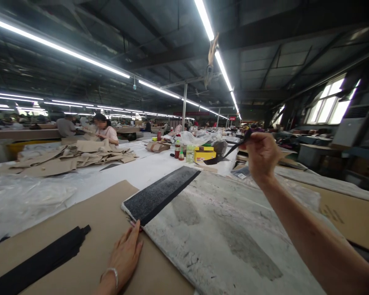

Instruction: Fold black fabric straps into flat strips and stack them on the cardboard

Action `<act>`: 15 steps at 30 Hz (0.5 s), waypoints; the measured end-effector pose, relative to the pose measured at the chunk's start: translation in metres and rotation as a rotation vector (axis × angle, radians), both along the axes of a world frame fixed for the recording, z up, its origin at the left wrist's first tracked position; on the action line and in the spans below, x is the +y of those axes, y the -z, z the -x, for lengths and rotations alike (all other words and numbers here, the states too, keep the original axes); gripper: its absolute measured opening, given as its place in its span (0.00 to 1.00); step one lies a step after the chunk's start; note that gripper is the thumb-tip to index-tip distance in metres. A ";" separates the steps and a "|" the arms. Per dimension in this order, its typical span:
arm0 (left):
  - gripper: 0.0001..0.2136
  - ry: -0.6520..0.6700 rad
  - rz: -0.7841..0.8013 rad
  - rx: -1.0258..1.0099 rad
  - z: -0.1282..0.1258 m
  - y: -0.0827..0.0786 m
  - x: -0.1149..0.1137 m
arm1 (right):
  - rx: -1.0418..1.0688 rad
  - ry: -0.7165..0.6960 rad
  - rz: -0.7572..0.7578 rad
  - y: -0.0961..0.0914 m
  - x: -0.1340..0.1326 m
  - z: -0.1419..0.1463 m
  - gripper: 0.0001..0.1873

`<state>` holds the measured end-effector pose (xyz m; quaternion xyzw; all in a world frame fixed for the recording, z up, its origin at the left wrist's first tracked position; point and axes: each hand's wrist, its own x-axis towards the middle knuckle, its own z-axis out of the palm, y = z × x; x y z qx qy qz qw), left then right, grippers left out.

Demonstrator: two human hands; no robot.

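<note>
My left hand (125, 255) lies flat and open on a brown cardboard sheet (98, 221), fingertips touching the near corner of a long dark grey felt strip (161, 192). The strip rests along the edge of a large mottled white sheet (230, 237). My right hand (261, 155) is raised above the table with fingers pinched on the end of a thin black strip (230, 152), which hangs down and away to the left. A stack of black strips (39, 262) lies on the cardboard at lower left.
A yellow box (204, 154), small bottles (178, 152) and a clear plastic bag (199, 137) stand further up the table. Piled cardboard pieces (76, 155) lie at left, with a seated person (106, 130) behind. Crumpled plastic film (24, 200) covers the left. More cardboard (353, 217) lies right.
</note>
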<state>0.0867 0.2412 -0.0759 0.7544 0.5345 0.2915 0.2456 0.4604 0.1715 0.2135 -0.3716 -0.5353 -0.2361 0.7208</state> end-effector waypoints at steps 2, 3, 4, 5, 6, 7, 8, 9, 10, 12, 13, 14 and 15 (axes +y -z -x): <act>0.34 0.018 0.042 -0.125 0.001 -0.005 -0.005 | -0.181 -0.037 0.087 0.003 -0.007 0.044 0.03; 0.35 0.023 0.068 -0.198 0.003 -0.008 -0.009 | -0.278 -0.067 0.151 0.007 -0.010 0.067 0.02; 0.35 0.025 0.102 -0.276 0.005 -0.012 -0.013 | -0.446 -0.114 0.278 0.014 -0.013 0.091 0.03; 0.35 0.021 0.145 -0.358 0.009 -0.016 -0.020 | -0.607 -0.167 0.394 0.023 -0.015 0.114 0.05; 0.35 0.012 0.194 -0.440 0.014 -0.020 -0.028 | -0.729 -0.224 0.487 0.034 -0.017 0.137 0.05; 0.34 -0.001 0.244 -0.521 0.020 -0.023 -0.037 | -0.824 -0.279 0.573 0.047 -0.019 0.159 0.06; 0.33 -0.019 0.289 -0.600 0.027 -0.027 -0.048 | -0.909 -0.325 0.639 0.062 -0.020 0.180 0.05; 0.33 -0.042 0.323 -0.673 0.035 -0.030 -0.060 | -0.987 -0.358 0.693 0.077 -0.022 0.200 0.05; 0.33 -0.070 0.342 -0.739 0.044 -0.033 -0.073 | -1.057 -0.382 0.733 0.091 -0.024 0.220 0.05; 0.33 -0.142 0.341 -0.851 0.065 -0.039 -0.102 | -1.155 -0.421 0.784 0.118 -0.029 0.255 0.06; 0.33 -0.187 0.329 -0.893 0.077 -0.041 -0.116 | -1.178 -0.444 0.800 0.129 -0.032 0.271 0.06; 0.32 -0.236 0.315 -0.927 0.088 -0.044 -0.130 | -1.189 -0.475 0.812 0.139 -0.035 0.287 0.06; 0.31 -0.291 0.299 -0.951 0.099 -0.046 -0.144 | -1.194 -0.514 0.823 0.147 -0.038 0.301 0.06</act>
